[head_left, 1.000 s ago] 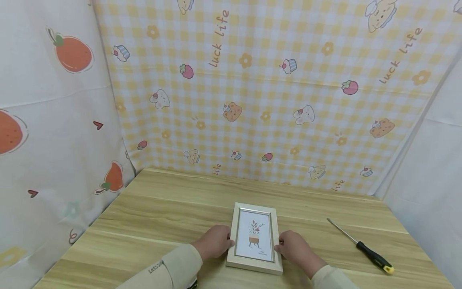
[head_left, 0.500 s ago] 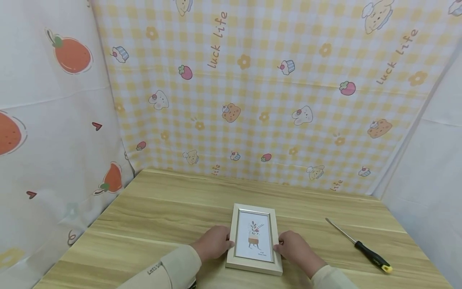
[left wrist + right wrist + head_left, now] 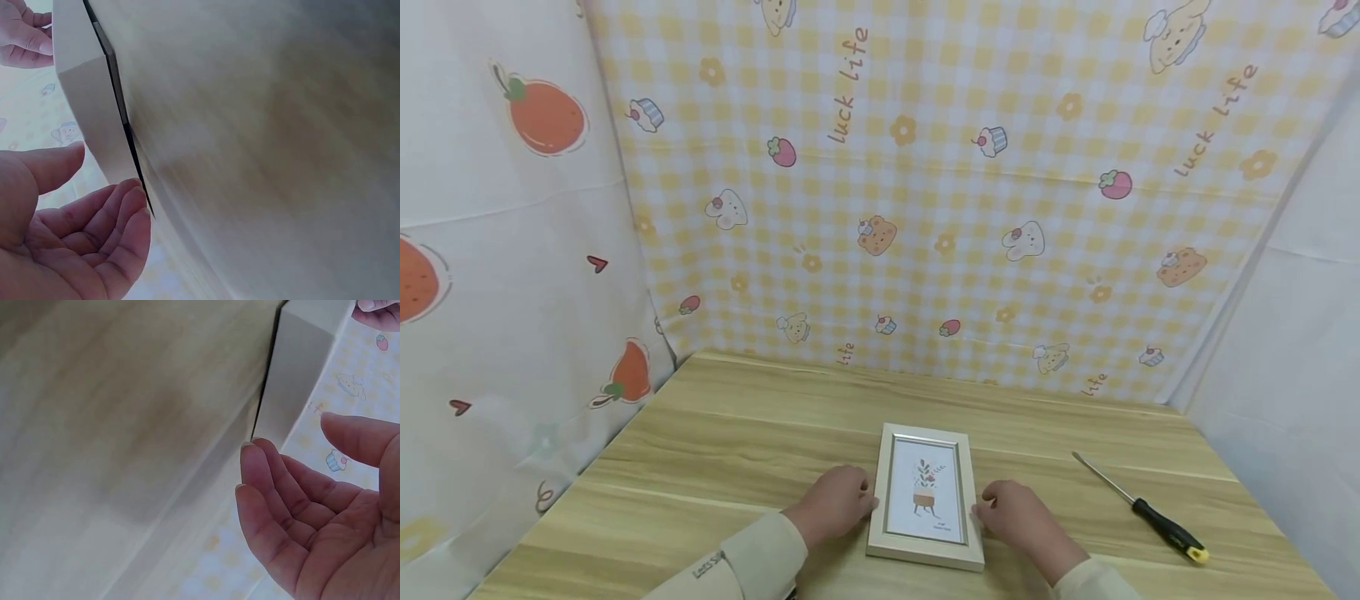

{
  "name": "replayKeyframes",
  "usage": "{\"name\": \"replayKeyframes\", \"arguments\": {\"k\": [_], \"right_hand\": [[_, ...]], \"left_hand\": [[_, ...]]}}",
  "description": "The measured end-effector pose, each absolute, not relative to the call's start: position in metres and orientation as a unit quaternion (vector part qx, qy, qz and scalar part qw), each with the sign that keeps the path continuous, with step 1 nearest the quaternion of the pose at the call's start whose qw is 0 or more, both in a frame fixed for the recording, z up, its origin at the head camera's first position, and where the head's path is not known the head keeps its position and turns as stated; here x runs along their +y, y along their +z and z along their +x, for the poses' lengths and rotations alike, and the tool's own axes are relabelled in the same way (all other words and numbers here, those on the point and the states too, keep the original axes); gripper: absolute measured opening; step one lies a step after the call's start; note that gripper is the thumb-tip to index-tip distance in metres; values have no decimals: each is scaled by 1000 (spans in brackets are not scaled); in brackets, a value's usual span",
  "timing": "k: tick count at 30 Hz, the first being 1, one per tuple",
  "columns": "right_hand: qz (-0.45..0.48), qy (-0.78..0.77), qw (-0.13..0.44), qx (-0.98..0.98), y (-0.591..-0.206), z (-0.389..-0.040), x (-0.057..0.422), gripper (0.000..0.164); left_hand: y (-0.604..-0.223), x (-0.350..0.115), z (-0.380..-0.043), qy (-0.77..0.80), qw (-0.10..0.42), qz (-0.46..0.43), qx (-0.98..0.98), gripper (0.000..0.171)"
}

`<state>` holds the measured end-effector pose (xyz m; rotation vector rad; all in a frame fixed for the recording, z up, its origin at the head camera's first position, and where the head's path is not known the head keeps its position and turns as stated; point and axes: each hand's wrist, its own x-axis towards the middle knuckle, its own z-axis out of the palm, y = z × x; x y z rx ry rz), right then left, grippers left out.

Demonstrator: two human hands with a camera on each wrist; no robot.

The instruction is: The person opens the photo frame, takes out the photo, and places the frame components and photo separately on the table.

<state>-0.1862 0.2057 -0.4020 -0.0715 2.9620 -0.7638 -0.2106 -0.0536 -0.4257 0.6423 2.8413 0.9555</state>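
A cream picture frame point(image 3: 925, 557) with a silver inner edge lies face up on the wooden table, showing a printed plant in a pot on legs. Beside its left edge is my left hand point(image 3: 835, 502); in the left wrist view its thumb is off the frame and its loosely bent fingers point(image 3: 134, 231) are close to the frame's side. My right hand point(image 3: 1018, 518) is at the right edge. The right wrist view shows that thumb lifted away and the relaxed fingers point(image 3: 262, 469) near the side. Whether any fingertip still touches the frame, I cannot tell.
To the right lies a screwdriver point(image 3: 1165, 525) with a black and yellow handle, its tip pointing to the back left. A yellow checked cloth point(image 3: 925, 192) hangs behind the table point(image 3: 737, 433). White cloths hang at both sides.
Both hands have loosened from the picture frame's edges; the left has drawn slightly away to the left. The frame stays flat on the table. The whole view has shifted slightly.
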Motion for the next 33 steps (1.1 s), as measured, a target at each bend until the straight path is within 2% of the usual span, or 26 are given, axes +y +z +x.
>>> {"name": "replayKeyframes", "arguments": {"k": [9, 17, 24, 33], "right_hand": [[-25, -230, 42, 972, -408, -192, 201, 22], [-7, -224, 59, 973, -404, -194, 198, 23], [-3, -222, 65, 973, -405, -195, 196, 17], [-7, -215, 57, 975, -412, -198, 196, 23]], "left_hand": [[-421, -55, -207, 321, 48, 205, 923, 27], [-422, -50, -207, 309, 32, 211, 927, 29], [-420, -46, -208, 307, 21, 213, 927, 17], [-416, -43, -205, 302, 27, 215, 928, 20]]}}
